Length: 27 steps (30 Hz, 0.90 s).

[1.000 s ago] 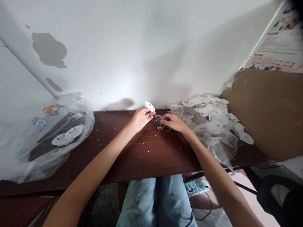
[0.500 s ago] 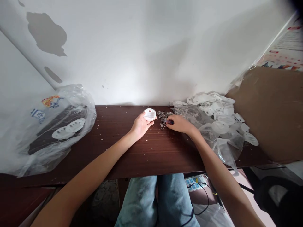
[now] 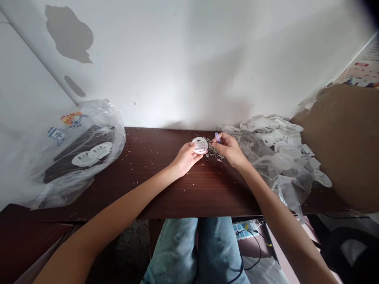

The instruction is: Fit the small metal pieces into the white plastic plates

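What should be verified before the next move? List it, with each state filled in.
1. Round white piece gripped by the left hand: ok, held near its edge.
2. Piece's recessed side in view: ok, it faces the camera.
3. Purple object in the right hand: ok, its end sticks up from the fingers.
4. Small part pinched in the right fingertips: cannot tell, too small to make out.
5. Pile of small parts near both hands: ok.
6. Table free of stray bits: not ok, pale bits are scattered on it.
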{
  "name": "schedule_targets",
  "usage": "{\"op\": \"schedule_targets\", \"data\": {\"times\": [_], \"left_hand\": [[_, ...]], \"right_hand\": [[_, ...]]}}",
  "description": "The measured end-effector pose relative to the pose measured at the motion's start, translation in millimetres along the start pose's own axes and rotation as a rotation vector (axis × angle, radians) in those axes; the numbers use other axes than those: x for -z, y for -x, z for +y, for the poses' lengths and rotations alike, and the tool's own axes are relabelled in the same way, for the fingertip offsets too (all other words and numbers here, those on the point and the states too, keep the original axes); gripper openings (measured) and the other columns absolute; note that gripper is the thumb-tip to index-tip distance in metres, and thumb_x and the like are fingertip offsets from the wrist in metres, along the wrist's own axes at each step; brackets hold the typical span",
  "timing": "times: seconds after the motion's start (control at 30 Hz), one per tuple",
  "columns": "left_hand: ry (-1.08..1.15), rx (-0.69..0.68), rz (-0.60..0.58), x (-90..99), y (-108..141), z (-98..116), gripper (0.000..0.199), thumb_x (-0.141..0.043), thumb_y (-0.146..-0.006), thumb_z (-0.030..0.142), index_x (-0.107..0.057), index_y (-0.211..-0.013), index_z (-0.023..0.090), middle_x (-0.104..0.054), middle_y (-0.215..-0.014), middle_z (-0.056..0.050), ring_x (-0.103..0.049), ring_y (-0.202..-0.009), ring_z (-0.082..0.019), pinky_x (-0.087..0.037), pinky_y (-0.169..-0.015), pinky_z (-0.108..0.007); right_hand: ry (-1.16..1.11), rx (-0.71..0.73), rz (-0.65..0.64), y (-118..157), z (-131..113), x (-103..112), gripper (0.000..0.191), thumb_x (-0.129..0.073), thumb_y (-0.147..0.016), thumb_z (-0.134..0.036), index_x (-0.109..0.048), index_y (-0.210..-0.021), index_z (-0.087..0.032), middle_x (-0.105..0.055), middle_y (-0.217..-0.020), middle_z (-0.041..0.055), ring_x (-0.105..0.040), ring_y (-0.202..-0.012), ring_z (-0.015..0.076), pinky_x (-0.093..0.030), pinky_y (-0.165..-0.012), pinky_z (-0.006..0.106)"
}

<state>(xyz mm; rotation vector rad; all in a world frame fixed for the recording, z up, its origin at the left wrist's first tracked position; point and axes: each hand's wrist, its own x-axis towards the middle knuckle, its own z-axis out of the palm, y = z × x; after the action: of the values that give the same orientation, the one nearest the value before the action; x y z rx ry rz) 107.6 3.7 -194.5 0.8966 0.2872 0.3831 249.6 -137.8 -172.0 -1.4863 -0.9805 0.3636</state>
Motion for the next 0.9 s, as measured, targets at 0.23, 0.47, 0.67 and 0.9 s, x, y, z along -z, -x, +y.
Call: {"op": "schedule_targets", "data": {"times": [0.23,0.47,0.67,0.9], "left_hand": [[0.059,0.081,-0.097,-0.4,3.8,-4.1,0.029,-0.079,-0.094,0.039,-0.059,-0.108,0.023,-0.077,-0.121,-0.01,-0.077,-0.111,-0.026,-0.052,-0.107,-0.043],[-0.032,0.173,-0.153,2.9,4.1,-6.3,0.047,-0.074,-0.095,0.057,-0.061,-0.126,0.025,-0.076,-0.129,-0.013,-0.078,-0.107,-0.03,-0.054,-0.102,-0.047],[-0.043,0.123,-0.187,-0.5,6.7,-3.4,0.044,-0.077,-0.093,0.055,-0.068,-0.124,0.025,-0.074,-0.136,-0.012,-0.073,-0.121,-0.028,-0.047,-0.114,-0.045],[-0.031,0.001,-0.223,-8.4,14.3,-8.1,0.041,-0.085,-0.09,0.038,-0.072,-0.126,0.022,-0.073,-0.139,-0.012,-0.067,-0.131,-0.026,-0.04,-0.122,-0.043]], "right_hand": [[-0.063,0.005,0.066,1.5,10.8,-15.6,0.03,-0.072,-0.085,-0.048,-0.054,-0.09,-0.025,-0.056,-0.081,0.0001,-0.049,-0.067,0.015,-0.042,-0.058,0.028],[0.03,0.129,0.098,3.4,14.5,-20.2,0.02,-0.066,-0.09,-0.04,-0.055,-0.091,-0.024,-0.058,-0.088,0.0009,-0.056,-0.079,0.0166,-0.05,-0.074,0.032],[0.122,0.187,0.116,8.6,10.8,-24.0,0.011,-0.064,-0.092,-0.032,-0.057,-0.095,-0.024,-0.06,-0.091,0.0004,-0.055,-0.075,0.0154,-0.048,-0.069,0.032],[0.117,0.178,0.17,9.6,10.2,-27.7,0.017,-0.068,-0.094,-0.038,-0.06,-0.095,-0.024,-0.066,-0.096,0.0017,-0.061,-0.084,0.0171,-0.052,-0.077,0.033]]}}
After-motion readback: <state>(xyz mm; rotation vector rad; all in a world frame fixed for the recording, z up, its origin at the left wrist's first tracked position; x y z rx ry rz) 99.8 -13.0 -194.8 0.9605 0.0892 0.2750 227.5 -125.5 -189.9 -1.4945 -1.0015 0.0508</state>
